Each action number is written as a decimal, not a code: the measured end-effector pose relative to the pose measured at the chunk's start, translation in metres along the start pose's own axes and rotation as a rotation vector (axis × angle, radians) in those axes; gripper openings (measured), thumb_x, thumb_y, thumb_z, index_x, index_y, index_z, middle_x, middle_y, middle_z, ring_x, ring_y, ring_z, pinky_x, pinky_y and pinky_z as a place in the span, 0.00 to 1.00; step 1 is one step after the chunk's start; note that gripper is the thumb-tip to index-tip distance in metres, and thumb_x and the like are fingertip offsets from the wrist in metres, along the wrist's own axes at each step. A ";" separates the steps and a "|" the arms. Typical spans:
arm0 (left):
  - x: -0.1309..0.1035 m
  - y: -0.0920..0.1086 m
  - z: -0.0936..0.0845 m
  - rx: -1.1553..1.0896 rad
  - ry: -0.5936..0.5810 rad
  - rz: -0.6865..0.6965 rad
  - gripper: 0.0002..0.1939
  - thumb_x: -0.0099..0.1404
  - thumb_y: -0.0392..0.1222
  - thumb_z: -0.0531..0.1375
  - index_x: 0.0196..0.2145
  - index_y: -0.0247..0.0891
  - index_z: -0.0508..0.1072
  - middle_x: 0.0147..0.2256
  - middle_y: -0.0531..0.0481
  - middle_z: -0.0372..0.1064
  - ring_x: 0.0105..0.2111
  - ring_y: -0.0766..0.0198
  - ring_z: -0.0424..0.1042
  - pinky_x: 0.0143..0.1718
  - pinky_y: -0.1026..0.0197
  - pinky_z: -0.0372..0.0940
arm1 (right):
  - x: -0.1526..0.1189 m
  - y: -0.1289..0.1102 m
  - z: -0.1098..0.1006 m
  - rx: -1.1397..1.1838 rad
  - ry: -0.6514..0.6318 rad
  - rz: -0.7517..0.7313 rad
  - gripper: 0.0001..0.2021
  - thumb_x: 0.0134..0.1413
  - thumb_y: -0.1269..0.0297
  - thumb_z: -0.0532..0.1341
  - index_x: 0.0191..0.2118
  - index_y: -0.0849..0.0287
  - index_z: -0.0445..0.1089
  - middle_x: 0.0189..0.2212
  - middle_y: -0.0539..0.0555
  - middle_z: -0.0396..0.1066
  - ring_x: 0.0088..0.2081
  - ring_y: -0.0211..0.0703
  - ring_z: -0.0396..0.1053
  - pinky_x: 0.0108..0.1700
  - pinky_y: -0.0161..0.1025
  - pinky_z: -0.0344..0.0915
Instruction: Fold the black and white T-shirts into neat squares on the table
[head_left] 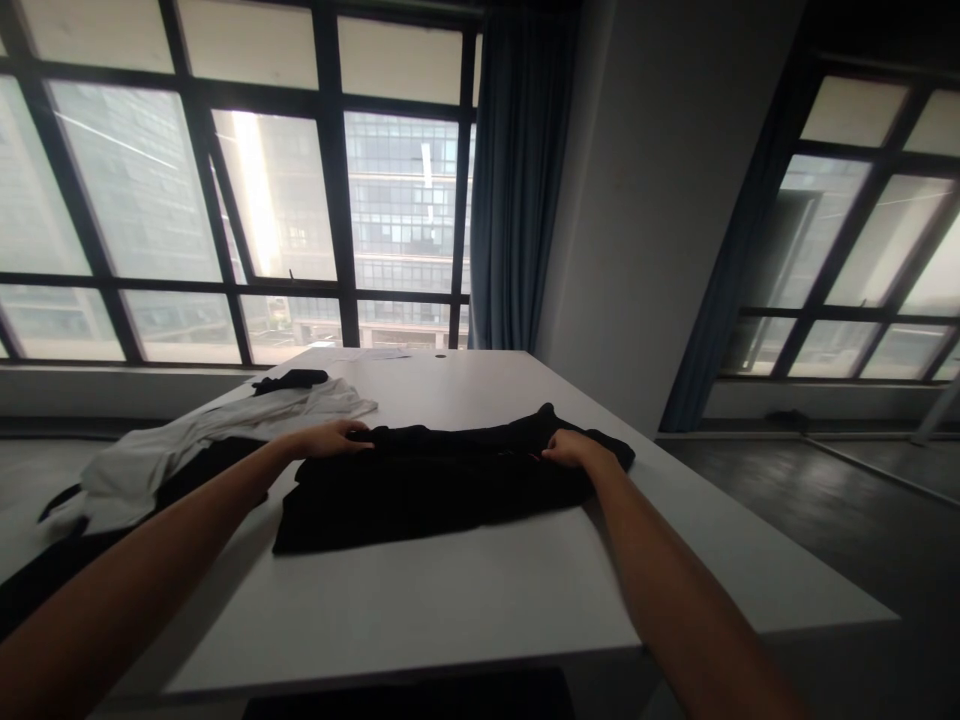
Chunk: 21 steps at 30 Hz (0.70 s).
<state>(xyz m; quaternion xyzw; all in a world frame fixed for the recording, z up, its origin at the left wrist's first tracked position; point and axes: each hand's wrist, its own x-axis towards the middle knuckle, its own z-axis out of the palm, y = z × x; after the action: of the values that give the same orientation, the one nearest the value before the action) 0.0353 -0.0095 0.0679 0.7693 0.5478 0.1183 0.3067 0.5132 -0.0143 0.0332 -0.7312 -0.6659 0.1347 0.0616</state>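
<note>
A black garment (427, 495) lies folded into a wide band across the white table (420, 620); its exact kind cannot be told. At its far left corner, my left hand (330, 440) pinches the cloth between thumb and fingers. My right hand (574, 448) grips the same garment near its right end, with the fingers closed on the upper edge. A bit of black cloth pokes up just beyond the right hand, and more of it spreads to the right behind the wrist.
White clothing (150, 455) and black clothing lie heaped along the table's left side, partly under my left forearm. Papers (367, 354) rest at the far end. Beyond stand windows (277, 200), a blue curtain (514, 190) and a pillar (660, 200).
</note>
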 end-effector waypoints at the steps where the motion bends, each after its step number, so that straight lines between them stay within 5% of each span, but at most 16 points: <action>1: -0.003 0.001 -0.005 -0.031 -0.087 0.022 0.32 0.53 0.64 0.63 0.49 0.41 0.73 0.45 0.48 0.75 0.44 0.54 0.73 0.43 0.61 0.66 | 0.001 -0.004 -0.007 -0.077 -0.034 0.059 0.16 0.49 0.57 0.65 0.42 0.62 0.78 0.42 0.64 0.77 0.46 0.58 0.74 0.47 0.49 0.68; 5: -0.011 0.011 -0.029 -0.125 -0.435 0.135 0.27 0.51 0.60 0.66 0.44 0.42 0.76 0.39 0.50 0.75 0.38 0.56 0.73 0.41 0.60 0.66 | 0.008 -0.019 -0.017 -0.286 -0.021 0.064 0.25 0.50 0.57 0.66 0.54 0.59 0.71 0.51 0.65 0.72 0.51 0.59 0.71 0.49 0.47 0.67; 8: -0.007 0.023 -0.042 -0.062 -0.395 0.174 0.21 0.51 0.56 0.67 0.38 0.41 0.78 0.36 0.53 0.75 0.39 0.56 0.71 0.42 0.60 0.65 | 0.020 -0.024 -0.007 -0.326 0.060 -0.121 0.26 0.54 0.63 0.62 0.59 0.55 0.66 0.56 0.62 0.69 0.54 0.55 0.69 0.52 0.45 0.65; 11: -0.001 0.027 -0.057 -0.038 -0.305 0.209 0.16 0.51 0.53 0.67 0.34 0.40 0.78 0.33 0.54 0.74 0.38 0.57 0.71 0.43 0.61 0.65 | 0.034 -0.018 -0.004 -0.226 -0.046 -0.193 0.22 0.53 0.67 0.62 0.55 0.56 0.70 0.50 0.60 0.73 0.48 0.50 0.73 0.48 0.40 0.67; 16: 0.012 0.016 -0.113 -0.126 -0.280 0.111 0.19 0.49 0.52 0.68 0.35 0.38 0.78 0.31 0.51 0.73 0.36 0.54 0.72 0.37 0.59 0.67 | 0.059 -0.007 -0.055 0.028 -0.200 -0.091 0.18 0.47 0.64 0.67 0.46 0.61 0.74 0.29 0.54 0.76 0.25 0.41 0.73 0.29 0.35 0.68; 18: 0.032 0.013 -0.136 -0.214 -0.144 0.090 0.20 0.53 0.54 0.66 0.38 0.37 0.77 0.32 0.49 0.74 0.35 0.55 0.73 0.37 0.58 0.68 | 0.073 -0.010 -0.082 0.105 -0.103 -0.078 0.16 0.48 0.63 0.67 0.43 0.63 0.75 0.26 0.54 0.75 0.25 0.42 0.73 0.29 0.35 0.68; 21: 0.086 0.014 -0.151 -0.230 0.388 0.017 0.23 0.63 0.53 0.57 0.49 0.34 0.73 0.38 0.43 0.75 0.36 0.56 0.74 0.40 0.55 0.68 | 0.098 -0.024 -0.103 0.131 0.319 0.004 0.17 0.53 0.63 0.63 0.48 0.64 0.73 0.37 0.60 0.77 0.37 0.49 0.76 0.39 0.38 0.70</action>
<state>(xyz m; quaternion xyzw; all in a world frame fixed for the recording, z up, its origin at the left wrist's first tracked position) -0.0008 0.1179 0.1816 0.6968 0.5729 0.3281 0.2803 0.5261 0.0946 0.1268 -0.7390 -0.6360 0.0601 0.2139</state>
